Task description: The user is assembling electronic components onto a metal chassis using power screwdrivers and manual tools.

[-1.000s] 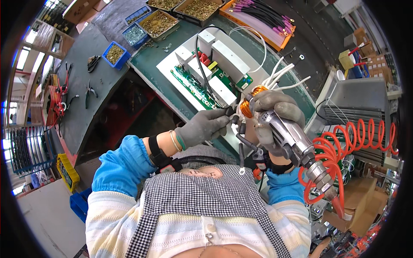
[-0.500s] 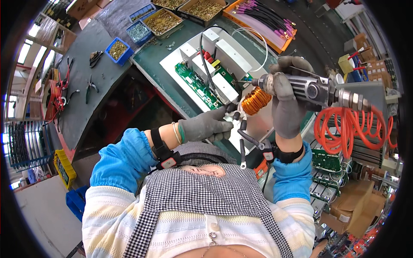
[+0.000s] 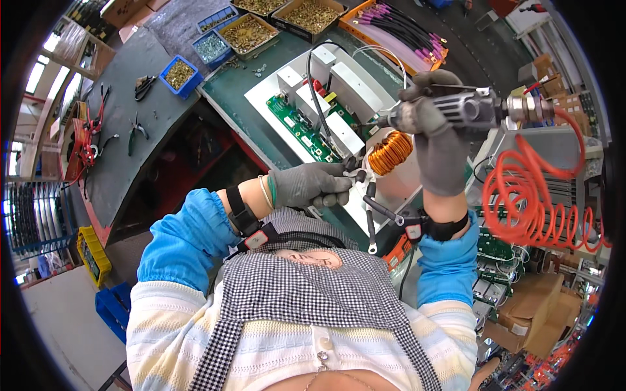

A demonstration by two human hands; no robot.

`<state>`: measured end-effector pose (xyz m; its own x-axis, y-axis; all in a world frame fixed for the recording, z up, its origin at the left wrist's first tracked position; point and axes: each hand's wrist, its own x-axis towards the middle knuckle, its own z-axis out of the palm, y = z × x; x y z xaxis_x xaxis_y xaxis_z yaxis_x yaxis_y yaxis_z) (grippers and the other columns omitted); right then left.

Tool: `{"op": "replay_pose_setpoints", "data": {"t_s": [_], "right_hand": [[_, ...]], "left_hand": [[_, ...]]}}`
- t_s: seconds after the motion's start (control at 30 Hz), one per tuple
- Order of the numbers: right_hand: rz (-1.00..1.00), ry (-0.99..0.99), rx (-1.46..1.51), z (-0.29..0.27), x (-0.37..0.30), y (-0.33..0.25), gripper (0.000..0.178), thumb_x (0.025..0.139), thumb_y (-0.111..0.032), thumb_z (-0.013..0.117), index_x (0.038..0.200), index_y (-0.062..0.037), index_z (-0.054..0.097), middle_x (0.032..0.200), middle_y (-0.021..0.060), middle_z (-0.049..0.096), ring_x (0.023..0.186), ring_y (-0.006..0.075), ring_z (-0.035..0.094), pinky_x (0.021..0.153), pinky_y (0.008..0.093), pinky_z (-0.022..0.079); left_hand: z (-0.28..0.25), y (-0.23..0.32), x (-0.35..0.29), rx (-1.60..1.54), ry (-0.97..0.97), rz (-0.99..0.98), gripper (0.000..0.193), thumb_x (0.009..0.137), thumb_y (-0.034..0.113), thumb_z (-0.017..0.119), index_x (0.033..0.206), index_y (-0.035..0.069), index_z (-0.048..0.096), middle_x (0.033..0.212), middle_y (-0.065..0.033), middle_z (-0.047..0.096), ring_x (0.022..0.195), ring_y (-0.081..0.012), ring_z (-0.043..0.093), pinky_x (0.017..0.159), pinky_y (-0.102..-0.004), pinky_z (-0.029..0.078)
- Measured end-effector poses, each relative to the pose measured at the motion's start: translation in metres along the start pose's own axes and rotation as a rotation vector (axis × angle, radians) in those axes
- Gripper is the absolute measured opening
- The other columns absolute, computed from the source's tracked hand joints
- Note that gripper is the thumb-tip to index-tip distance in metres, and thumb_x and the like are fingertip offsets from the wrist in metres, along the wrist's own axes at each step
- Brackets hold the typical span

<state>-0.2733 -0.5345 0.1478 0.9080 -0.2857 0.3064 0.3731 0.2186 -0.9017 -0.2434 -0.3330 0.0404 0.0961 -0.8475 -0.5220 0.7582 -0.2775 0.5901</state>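
My right hand, in a grey glove, is wrapped round a pneumatic screwdriver. Its bit points left, at the edge of a white heatsink block on the circuit assembly. My left hand, also gloved, pinches at the near side of the assembly, on a black-sleeved cable end; the fingers partly hide it. A copper-wound coil sits between the hands. Two black leads with ring lugs hang toward me. The green circuit board lies on a white metal base.
A red coiled air hose hangs at right from the tool. Trays of brass fasteners and a blue bin stand at the far left. An orange tray of black cables is behind. Pliers lie on the grey table.
The screwdriver and my right hand have shifted slightly, with the tool's rear end rising away from me. The red hose has swung and stretched to the right. My left hand stays nearly in place.
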Motion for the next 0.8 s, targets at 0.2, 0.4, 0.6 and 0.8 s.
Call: {"op": "replay_pose_setpoints", "data": {"t_s": [0.2,0.4,0.6,0.8], "right_hand": [[0.032,0.122,0.055,-0.019,0.012,0.007,0.033,0.081,-0.006,0.067,0.112,-0.0032,0.055,0.096,0.0063,0.061,0.082,0.0124,0.061,0.072,0.0261,0.052],[0.014,0.065,0.041,0.010,0.004,-0.001,0.042,0.075,-0.006,0.075,0.112,-0.0030,0.054,0.098,0.0071,0.061,0.082,0.0111,0.061,0.067,0.0244,0.052],[-0.032,0.011,-0.096,0.008,-0.005,0.002,0.037,0.079,-0.004,0.069,0.113,-0.0018,0.054,0.102,0.0068,0.060,0.091,0.0125,0.059,0.075,0.0250,0.051],[-0.011,0.096,-0.135,0.002,0.003,0.003,0.038,0.074,-0.006,0.077,0.106,-0.0028,0.057,0.098,0.0053,0.062,0.084,0.0093,0.060,0.074,0.0220,0.051]], "left_hand": [[0.008,0.005,-0.001,0.113,0.080,-0.025,0.024,0.096,0.018,0.049,0.115,0.003,0.048,0.081,-0.0023,0.059,0.055,-0.0043,0.046,0.044,-0.0186,0.037],[0.015,0.004,-0.003,0.334,0.164,0.014,0.039,0.095,0.015,0.049,0.132,0.005,0.039,0.082,-0.0015,0.059,0.058,-0.0043,0.049,0.048,-0.0179,0.039],[0.006,-0.001,0.002,0.314,0.014,0.049,0.066,0.094,0.020,0.056,0.144,0.007,0.016,0.078,-0.0004,0.054,0.057,-0.0047,0.050,0.048,-0.0184,0.040],[0.012,0.008,-0.003,0.387,0.030,0.002,0.063,0.093,0.019,0.056,0.143,0.008,0.019,0.078,-0.0020,0.057,0.057,-0.0047,0.051,0.048,-0.0182,0.042]]}}
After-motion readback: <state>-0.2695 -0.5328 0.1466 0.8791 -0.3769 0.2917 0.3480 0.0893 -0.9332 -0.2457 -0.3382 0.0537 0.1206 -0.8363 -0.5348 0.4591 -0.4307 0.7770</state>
